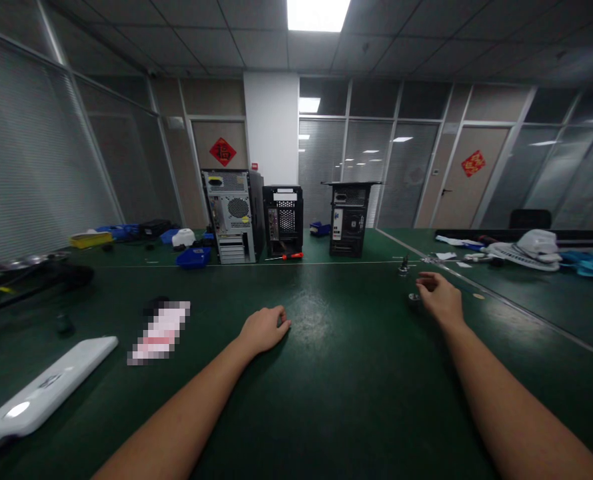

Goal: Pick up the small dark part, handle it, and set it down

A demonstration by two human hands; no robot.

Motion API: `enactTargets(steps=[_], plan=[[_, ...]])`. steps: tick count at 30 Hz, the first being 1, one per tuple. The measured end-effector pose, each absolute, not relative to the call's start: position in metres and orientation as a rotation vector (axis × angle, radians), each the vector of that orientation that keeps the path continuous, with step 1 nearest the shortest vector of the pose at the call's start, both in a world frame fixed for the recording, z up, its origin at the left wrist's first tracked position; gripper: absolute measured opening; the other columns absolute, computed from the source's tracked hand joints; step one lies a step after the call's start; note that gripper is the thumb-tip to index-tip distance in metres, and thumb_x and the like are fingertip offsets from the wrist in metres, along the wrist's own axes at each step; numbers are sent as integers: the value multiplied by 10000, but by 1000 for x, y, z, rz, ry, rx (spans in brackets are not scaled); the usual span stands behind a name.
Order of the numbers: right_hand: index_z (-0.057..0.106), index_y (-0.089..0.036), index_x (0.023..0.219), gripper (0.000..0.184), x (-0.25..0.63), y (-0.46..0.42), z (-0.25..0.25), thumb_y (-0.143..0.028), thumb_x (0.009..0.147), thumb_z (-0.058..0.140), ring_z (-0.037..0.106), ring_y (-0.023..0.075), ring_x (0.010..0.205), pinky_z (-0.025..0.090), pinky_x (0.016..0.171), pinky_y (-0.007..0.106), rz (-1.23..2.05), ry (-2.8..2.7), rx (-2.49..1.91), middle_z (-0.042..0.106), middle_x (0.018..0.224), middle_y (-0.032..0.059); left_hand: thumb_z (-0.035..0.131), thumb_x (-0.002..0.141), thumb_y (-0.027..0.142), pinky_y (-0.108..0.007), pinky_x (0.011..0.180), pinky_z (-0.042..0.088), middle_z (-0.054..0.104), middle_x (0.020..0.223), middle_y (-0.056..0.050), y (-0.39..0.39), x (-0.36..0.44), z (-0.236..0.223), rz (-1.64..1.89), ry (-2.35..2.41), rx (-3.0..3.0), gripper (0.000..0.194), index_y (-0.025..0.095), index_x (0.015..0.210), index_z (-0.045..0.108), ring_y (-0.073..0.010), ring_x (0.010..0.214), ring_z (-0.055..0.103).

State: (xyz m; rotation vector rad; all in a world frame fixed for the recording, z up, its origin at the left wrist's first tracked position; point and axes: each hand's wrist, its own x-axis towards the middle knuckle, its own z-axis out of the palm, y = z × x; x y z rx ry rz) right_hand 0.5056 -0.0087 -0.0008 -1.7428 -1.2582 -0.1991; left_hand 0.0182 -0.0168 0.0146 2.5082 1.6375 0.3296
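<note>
- At the left of the green table, here's a long white device lying flat, and just right of it a pixelated pink-and-white item; no hand is near either.
- Next along, a blue tray sits beside the big computer case, upright with its back panel facing us.
- Now the left hand: resting on the tabletop, fingers loosely curled, a gap showing between thumb and forefinger, and no object visible in it. It looks idle, a bystander to the action.
- Beyond it stands the middle computer case, a red-handled screwdriver lying at its foot, then the right-hand computer case with a flat panel across its top. All three cases stand well apart from both hands.
- Here's the live spot! The farther metal piece stands on the table, and the nearer metal piece is right by the fingertips. Both are out on the tabletop; I judge the farther one set down and the nearer one mid-handling.
- And the right hand, bent over that nearer piece: fingers curve toward the thumb, but whether they pinch it or merely hover, I cannot tell.
- Far right, a white cap lies beside blue material, well apart from the work.
</note>
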Motion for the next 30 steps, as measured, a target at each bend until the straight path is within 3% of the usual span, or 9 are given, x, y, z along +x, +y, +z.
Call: enactTargets(steps=[5, 16, 26, 30], plan=[[669, -195, 1129, 388, 524, -11, -2, -285, 752, 671, 720, 217, 879, 540, 880, 362, -84, -1428, -1706, 765, 975, 58, 502, 947, 487, -296, 670, 451, 723, 946, -82, -16, 18, 14, 329, 1626, 2506, 298, 241, 1000, 659, -254, 880, 683], [644, -212, 1311, 498, 522, -12, 2, -174, 819, 573, 698, 245, 1085, 492, 1033, 399, -42, -1694, -1762, 766, 1116, 42, 507, 947, 492, -301, 704, 471, 723, 980, -89, -19, 19, 19, 316, 1637, 2484, 305, 239, 1015, 662, -260, 910, 684], [682, -226, 1256, 468, 517, -14, 1, -160, 804, 580, 718, 219, 998, 527, 926, 336, -96, -1712, -1793, 778, 1051, 26, 515, 947, 487, -302, 710, 469, 724, 967, -88, -18, 21, 17, 312, 1657, 2482, 296, 242, 1021, 662, -260, 905, 687], [695, -203, 1224, 447, 519, -11, -2, -216, 789, 597, 717, 239, 978, 524, 913, 362, -87, -1649, -1819, 779, 1026, 48, 519, 945, 485, -300, 713, 468, 722, 956, -84, -17, 20, 15, 317, 1652, 2497, 289, 241, 1013, 658, -259, 911, 687]])
